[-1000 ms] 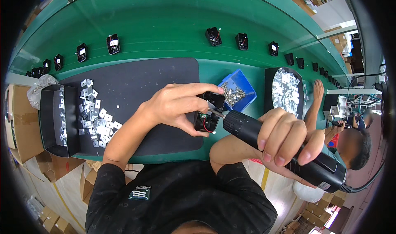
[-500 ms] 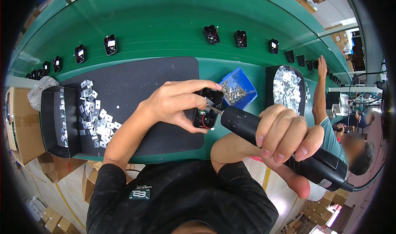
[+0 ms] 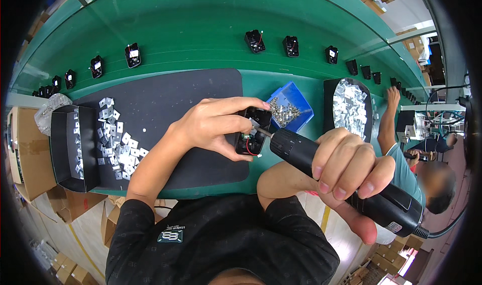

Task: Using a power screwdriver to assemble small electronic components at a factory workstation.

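Observation:
My left hand (image 3: pixel 221 127) grips a small black plastic housing (image 3: pixel 257 143) by its sides, above the edge of a dark mat. Inside the housing a green circuit board and a red wire show, and my index finger reaches into it. Wrapped in my right hand (image 3: pixel 351 167) is a black corded electric screwdriver (image 3: pixel 296 152), tilted with its bit pointing into the housing. The fingers and the housing's wall hide where the tip meets the part. Just beyond the housing stands a blue bin (image 3: pixel 299 101) of small metal screws (image 3: pixel 284 113).
Flat metal plates (image 3: pixel 118 139) lie on the dark mat (image 3: pixel 175 99) beside a black box (image 3: pixel 75 157). More plates fill a container (image 3: pixel 350 106) at right. Similar black housings (image 3: pixel 255 41) line the green conveyor (image 3: pixel 191 49). A co-worker's arm (image 3: pixel 389 119) reaches in at right.
The housings on the conveyor have shifted slightly left. At right, the co-worker's hand has come down and toward the near side. My hands and the screwdriver have barely moved.

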Demonstrator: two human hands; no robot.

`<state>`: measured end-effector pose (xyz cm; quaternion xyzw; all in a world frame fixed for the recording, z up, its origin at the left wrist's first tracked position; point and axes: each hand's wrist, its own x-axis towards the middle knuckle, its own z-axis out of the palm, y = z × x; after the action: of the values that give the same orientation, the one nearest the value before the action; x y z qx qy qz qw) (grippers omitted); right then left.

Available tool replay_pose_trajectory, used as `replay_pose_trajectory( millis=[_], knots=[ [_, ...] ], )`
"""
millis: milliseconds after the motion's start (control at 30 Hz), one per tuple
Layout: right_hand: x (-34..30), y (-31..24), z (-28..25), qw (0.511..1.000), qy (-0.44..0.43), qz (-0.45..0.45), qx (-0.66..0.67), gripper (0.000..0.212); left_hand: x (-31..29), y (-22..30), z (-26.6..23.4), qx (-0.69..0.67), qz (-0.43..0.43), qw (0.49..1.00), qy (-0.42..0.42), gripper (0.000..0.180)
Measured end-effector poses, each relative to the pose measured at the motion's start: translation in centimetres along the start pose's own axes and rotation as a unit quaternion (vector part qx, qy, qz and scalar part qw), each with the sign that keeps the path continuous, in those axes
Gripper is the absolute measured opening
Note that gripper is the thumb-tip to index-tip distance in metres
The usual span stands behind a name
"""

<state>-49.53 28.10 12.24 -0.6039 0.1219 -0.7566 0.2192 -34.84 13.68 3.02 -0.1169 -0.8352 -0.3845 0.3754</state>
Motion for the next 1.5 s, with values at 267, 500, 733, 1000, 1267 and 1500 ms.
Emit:
replay_pose_trajectory(
  millis=[267, 500, 733, 1000, 1267, 1500],
  knots=[
    [0.1, 0.2, -0.2, 1.000, 0.001, 0.019, 0.007, 0.058, 0.4, 0.2, 0.4, 0.004, 0.015, 1.000, 0.027, 0.038],
    [-0.1, -0.5, -0.1, 0.999, 0.032, 0.009, 0.020, 0.059, 0.6, 0.6, 0.0, 0.004, 0.014, 1.000, 0.000, 0.042],
    [-0.3, -0.7, 0.0, 0.998, 0.065, -0.012, 0.009, 0.060, 0.8, 0.4, 0.7, 0.014, 0.031, 0.999, 0.023, 0.037],
    [-0.3, -0.8, -0.2, 0.999, 0.052, -0.003, 0.009, 0.062, 1.1, 0.6, 0.6, 0.008, 0.031, 0.999, -0.001, 0.042],
    [-0.3, -1.0, -0.6, 0.998, 0.061, -0.015, 0.003, 0.062, 1.2, 0.6, 0.9, 0.001, 0.024, 1.000, -0.001, 0.043],
    [-0.1, -0.7, -0.3, 0.998, 0.064, -0.009, 0.005, 0.061, 1.2, 0.7, 0.6, 0.010, 0.021, 1.000, -0.003, 0.042]
  ],
)
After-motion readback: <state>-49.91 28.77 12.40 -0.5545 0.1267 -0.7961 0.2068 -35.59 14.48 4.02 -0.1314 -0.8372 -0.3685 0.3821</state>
